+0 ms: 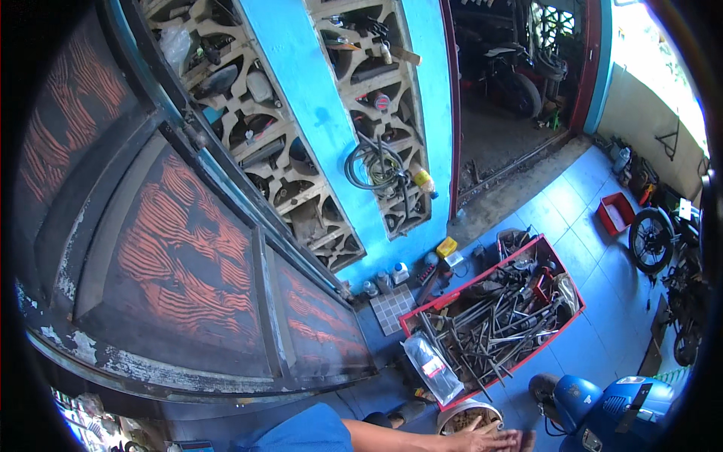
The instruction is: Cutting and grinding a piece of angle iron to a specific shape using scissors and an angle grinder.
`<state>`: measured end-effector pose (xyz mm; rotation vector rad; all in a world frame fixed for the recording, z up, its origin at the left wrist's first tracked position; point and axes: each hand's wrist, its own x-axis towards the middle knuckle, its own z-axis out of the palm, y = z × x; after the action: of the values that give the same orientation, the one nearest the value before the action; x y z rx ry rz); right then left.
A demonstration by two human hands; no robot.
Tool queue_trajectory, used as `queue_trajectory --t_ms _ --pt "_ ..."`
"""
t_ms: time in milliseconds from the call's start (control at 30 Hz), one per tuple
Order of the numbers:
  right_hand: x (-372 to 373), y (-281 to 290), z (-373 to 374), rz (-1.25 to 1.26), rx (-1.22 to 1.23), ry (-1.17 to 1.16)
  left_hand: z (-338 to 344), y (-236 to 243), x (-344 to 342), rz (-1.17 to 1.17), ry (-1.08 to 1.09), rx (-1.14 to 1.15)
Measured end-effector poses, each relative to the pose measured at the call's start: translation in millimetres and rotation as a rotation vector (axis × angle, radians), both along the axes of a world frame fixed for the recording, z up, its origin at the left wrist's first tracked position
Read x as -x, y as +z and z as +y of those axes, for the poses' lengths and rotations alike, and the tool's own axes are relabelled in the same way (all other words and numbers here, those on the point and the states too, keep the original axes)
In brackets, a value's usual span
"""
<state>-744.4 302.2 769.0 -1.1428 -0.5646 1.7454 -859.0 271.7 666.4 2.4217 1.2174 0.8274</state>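
Note:
My left forearm, in a blue sleeve, reaches right along the lower edge. My left hand (478, 438) has its fingers extended over a round bucket (461, 413) with unclear brownish contents. Beside its fingertips is what looks like my right hand (521, 443), cut off and blurred; whether the two touch is unclear. Just above lies a red-rimmed tray (552, 247) full of metal tools, with a clear plastic-wrapped packet (431, 368) on its left end.
A painted wooden door (181, 264) fills the left, beside a blue wall with breeze blocks (399, 45). A blue scooter (625, 414) stands right of my hands. Bottles (399, 273), a red bin (616, 214), a wheel (651, 241) and a doorway with a motorcycle (512, 83) lie beyond.

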Motion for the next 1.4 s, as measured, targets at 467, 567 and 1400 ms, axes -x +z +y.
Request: queue_trajectory --t_ms 467,567,1400 --pt "-6.4 -10.3 -33.8 -1.231 -0.743 0.377 26.6 27.2 -22.0 -1.781 -0.122 1.778" --pt "-27.7 -40.2 -62.6 -1.306 -0.606 0.498 19.4 49.5 -4.6 -1.613 0.046 1.524" --pt "-316.7 -174.5 -445.5 -1.075 0.514 0.222 -220.4 -95.2 -25.7 0.499 0.616 1.514"
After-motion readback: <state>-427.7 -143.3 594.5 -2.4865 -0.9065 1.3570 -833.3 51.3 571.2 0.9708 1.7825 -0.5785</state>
